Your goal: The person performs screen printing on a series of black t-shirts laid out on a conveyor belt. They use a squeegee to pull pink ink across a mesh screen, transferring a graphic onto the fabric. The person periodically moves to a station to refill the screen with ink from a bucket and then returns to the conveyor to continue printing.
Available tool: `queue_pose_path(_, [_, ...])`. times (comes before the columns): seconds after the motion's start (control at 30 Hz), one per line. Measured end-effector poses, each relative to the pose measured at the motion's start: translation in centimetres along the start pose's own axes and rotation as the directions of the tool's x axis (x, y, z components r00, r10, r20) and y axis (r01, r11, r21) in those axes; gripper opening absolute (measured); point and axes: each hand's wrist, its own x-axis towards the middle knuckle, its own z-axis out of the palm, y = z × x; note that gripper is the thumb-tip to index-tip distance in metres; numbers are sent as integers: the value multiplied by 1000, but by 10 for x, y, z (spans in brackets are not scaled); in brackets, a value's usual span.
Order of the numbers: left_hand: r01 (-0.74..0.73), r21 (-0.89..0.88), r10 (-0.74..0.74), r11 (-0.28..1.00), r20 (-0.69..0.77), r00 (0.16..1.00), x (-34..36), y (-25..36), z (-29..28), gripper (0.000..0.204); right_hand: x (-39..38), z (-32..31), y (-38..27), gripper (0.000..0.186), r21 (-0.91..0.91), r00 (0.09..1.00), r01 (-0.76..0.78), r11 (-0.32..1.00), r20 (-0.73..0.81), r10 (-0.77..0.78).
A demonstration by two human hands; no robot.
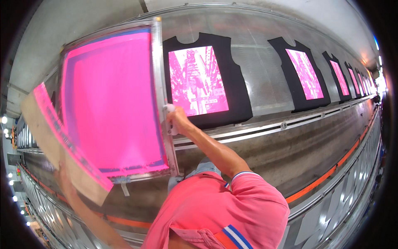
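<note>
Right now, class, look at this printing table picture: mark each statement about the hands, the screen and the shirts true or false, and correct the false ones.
1. The right hand grips the metal frame of the printing screen. True.
2. The screen is coated in green ink. False: it is pink.
3. The left hand holds a wooden squeegee with a pink edge. True.
4. The black shirts are still unprinted. False: each shows a pink picture.

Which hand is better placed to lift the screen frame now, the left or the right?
Probably the right. The right hand already grips the metal side bar of the screen frame, beside the printed black shirt. The left hand is occupied holding the wooden squeegee, away from the frame.
</note>
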Motion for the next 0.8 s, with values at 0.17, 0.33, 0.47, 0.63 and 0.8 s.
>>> queue_pose_path(0.17, [88, -61, -99, 994, -192, 977, 2, -60, -137, 86, 4, 98, 78, 24, -35, 983, 3, 999, 184, 4])
queue_pose_path(0.33, [183, 17, -157, 983, -444, 882, 16, -176, -297, 85, 3, 214, 128, 23, -82, 945, -44, 996, 319, 69])
queue_pose_path(0.47, [185, -4, -168, 983, -431, 887, 36, -239, -368, 82, 27, 301, 149, 35, -208, 901, 3, 978, 424, 87])
queue_pose_path(0.63, [279, -34, -262, 960, -462, 847, 93, -305, -405, 81, 87, 414, 242, 39, -210, 832, 64, 976, 551, 64])
queue_pose_path(0.8, [277, -10, -250, 961, -464, 850, 200, -333, -466, 80, 172, 560, 397, 30, 12, 572, 258, 966, 804, -163])
